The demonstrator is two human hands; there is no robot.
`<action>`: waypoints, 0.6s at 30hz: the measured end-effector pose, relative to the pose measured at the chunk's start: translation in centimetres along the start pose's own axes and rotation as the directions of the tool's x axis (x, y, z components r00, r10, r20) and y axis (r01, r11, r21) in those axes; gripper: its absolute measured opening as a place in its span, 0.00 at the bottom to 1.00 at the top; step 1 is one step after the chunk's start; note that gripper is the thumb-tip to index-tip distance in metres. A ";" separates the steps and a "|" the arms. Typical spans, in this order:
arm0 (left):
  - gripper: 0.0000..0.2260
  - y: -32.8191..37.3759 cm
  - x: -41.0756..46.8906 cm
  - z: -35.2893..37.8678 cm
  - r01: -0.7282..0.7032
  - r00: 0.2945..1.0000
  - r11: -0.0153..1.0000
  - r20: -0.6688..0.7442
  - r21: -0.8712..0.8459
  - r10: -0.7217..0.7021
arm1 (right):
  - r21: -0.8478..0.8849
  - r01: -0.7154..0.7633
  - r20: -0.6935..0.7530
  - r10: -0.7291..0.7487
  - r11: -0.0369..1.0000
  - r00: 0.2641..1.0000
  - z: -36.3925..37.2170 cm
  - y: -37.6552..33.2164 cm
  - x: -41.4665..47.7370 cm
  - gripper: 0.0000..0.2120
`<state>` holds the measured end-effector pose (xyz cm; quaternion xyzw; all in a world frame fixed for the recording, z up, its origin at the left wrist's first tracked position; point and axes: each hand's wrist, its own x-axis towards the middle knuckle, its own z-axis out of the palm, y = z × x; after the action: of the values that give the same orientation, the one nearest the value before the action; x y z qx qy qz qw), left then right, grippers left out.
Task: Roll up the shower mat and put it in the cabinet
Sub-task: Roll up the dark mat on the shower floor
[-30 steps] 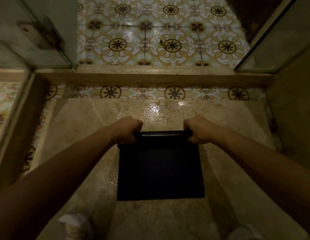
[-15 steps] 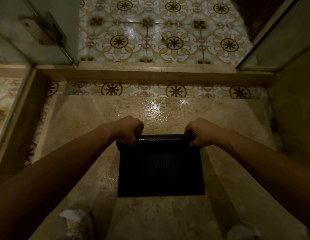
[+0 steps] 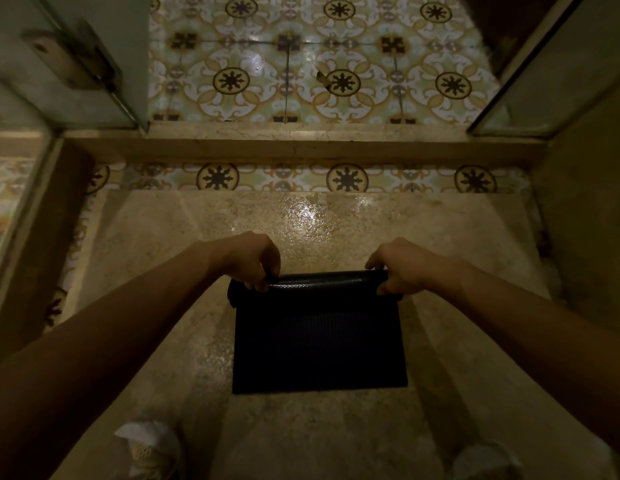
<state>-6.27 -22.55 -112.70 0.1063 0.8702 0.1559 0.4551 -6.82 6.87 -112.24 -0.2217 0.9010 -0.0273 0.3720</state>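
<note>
Down at the middle of the frame, a dark mat (image 3: 319,341) lies on the wet stone floor (image 3: 145,254) of a shower. Its far end is wound into a roll (image 3: 324,280) whose long axis runs left to right across the frame; the flat, unrolled part stretches from the roll toward the bottom of the frame and ends in a straight edge. The roll's surface shows a fine bumpy texture with a faint sheen.

The left hand (image 3: 248,261) sits on the left end of the roll, fingers curled down over the top and thumb tucked on the near side, a narrow grip closed around the roll. The right hand (image 3: 400,266) covers the right end the same way, fingers bent over the top and pinched tight on the roll. Both forearms reach in from the lower corners.

Beyond the mat, toward the top of the frame, a stone curb (image 3: 301,147) crosses from left to right, with patterned tiles (image 3: 336,64) past it. Pale shoes (image 3: 149,448) show at the lower left and lower right.
</note>
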 end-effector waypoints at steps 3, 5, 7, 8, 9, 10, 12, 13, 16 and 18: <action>0.16 -0.1 0.0 0.6 0.025 0.999 1.000 -0.021 -0.007 -0.025 | -0.002 0.014 0.012 -0.014 1.000 1.000 0.4 0.0 -0.2 0.23; 0.19 -0.1 0.1 0.9 0.033 0.999 0.999 -0.025 0.024 -0.033 | -0.012 0.016 0.019 -0.015 1.000 1.000 0.7 -0.1 -0.2 0.23; 0.22 -0.2 0.0 0.9 0.045 0.999 0.998 -0.001 0.042 -0.045 | -0.013 0.017 0.026 -0.016 1.000 1.000 0.8 -0.1 -0.2 0.24; 0.22 -0.3 0.0 0.9 0.048 0.999 0.998 0.019 0.036 -0.048 | -0.012 0.020 0.029 -0.020 1.000 0.999 0.9 -0.1 -0.2 0.24; 0.23 -0.3 -0.1 1.0 0.047 0.998 0.999 0.038 0.026 -0.048 | -0.014 0.026 0.031 -0.025 1.000 0.999 1.0 -0.1 -0.2 0.23; 0.24 -0.4 -0.1 1.1 0.044 0.998 0.999 0.051 0.017 -0.045 | -0.021 0.032 0.030 -0.031 0.999 0.999 1.0 -0.1 -0.3 0.22; 0.25 -0.5 -0.3 1.2 0.035 0.998 0.999 0.058 0.006 -0.036 | -0.037 0.042 0.024 -0.041 0.998 0.999 1.2 -0.1 -0.3 0.23; 0.26 -0.5 -0.4 1.2 0.035 0.998 0.999 0.057 0.002 -0.035 | -0.040 0.043 0.020 -0.042 0.998 0.999 1.3 -0.2 -0.4 0.23; 0.27 -0.4 -0.5 1.4 0.045 0.997 0.999 0.059 0.022 -0.046 | -0.033 0.027 0.015 -0.027 0.999 1.000 1.4 -0.2 -0.4 0.24; 0.27 -0.3 -0.5 1.6 0.049 0.996 0.998 0.072 0.048 -0.052 | -0.021 0.014 0.010 -0.014 1.000 1.000 1.6 -0.2 -0.5 0.24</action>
<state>-4.67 -22.68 -113.28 0.1004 0.8588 0.1201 0.4879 -5.32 7.04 -113.01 -0.2319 0.8977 -0.0194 0.3740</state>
